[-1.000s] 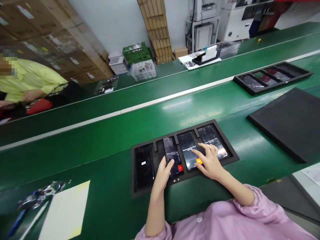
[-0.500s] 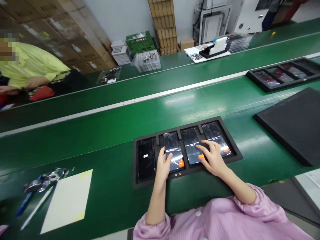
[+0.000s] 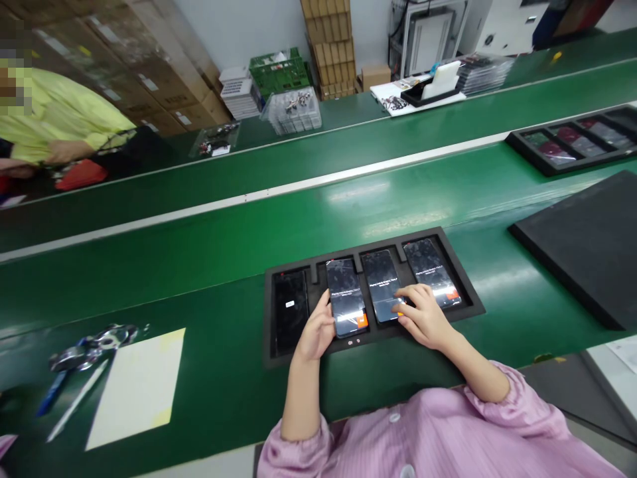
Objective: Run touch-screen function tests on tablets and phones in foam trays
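Note:
A black foam tray (image 3: 270, 318) lies in front of me with several smartphones in its slots. My left hand (image 3: 317, 332) is at the left edge of the second smartphone (image 3: 343, 282), its fingers curled around that edge. White text and an orange button show on this screen. My right hand (image 3: 423, 315) is over the lower right of the third smartphone (image 3: 381, 272), fingers apart, fingertips at the screen near its orange button. To the right lies the fourth smartphone (image 3: 423, 259), also lit. The leftmost smartphone (image 3: 290, 325) has a dark screen with a small white label.
A black foam sheet (image 3: 587, 245) lies at right, with another filled tray (image 3: 547, 166) behind it. A yellowish paper sheet (image 3: 139, 385), a white pen (image 3: 77, 401) and a shiny metallic item (image 3: 94, 348) are at left. Across the bench sits a person in yellow (image 3: 64, 113).
My left thumb has moved off the second smartphone's screen to its left edge, and the hand has turned. My right fingers have shifted slightly lower on the third smartphone. The view has shifted slightly.

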Available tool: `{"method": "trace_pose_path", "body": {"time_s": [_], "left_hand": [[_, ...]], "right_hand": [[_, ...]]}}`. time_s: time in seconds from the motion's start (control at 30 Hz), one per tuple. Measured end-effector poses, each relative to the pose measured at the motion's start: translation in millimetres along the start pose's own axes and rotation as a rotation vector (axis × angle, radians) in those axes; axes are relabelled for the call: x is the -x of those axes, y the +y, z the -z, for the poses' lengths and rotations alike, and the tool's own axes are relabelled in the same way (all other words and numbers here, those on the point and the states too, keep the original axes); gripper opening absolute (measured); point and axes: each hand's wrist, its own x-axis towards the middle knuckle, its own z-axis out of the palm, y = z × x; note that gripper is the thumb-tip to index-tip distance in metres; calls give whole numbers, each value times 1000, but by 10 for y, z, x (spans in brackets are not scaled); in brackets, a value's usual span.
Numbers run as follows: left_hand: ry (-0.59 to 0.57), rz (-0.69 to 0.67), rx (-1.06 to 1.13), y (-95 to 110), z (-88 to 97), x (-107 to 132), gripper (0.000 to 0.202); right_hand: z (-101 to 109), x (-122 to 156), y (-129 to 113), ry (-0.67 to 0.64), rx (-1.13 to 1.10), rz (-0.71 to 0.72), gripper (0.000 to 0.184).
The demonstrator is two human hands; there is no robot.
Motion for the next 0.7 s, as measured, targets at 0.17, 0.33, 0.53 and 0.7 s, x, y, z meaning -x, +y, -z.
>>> {"method": "trace_pose_path", "body": {"time_s": [0.17, 0.33, 0.53, 0.7], "left_hand": [[-78, -32, -80, -10, 12, 15, 99], [3, -88, -301, -85, 56, -24, 105], [30, -87, -331, -105, 71, -37, 101], [109, -64, -234, -72, 1, -29, 88]], "right_hand": [[0, 23, 15, -59, -12, 2, 63], [-24, 0, -15, -79, 41, 42, 65], [100, 72, 73, 143, 146, -15, 48], [364, 334, 333, 316, 265, -182, 41]]}}
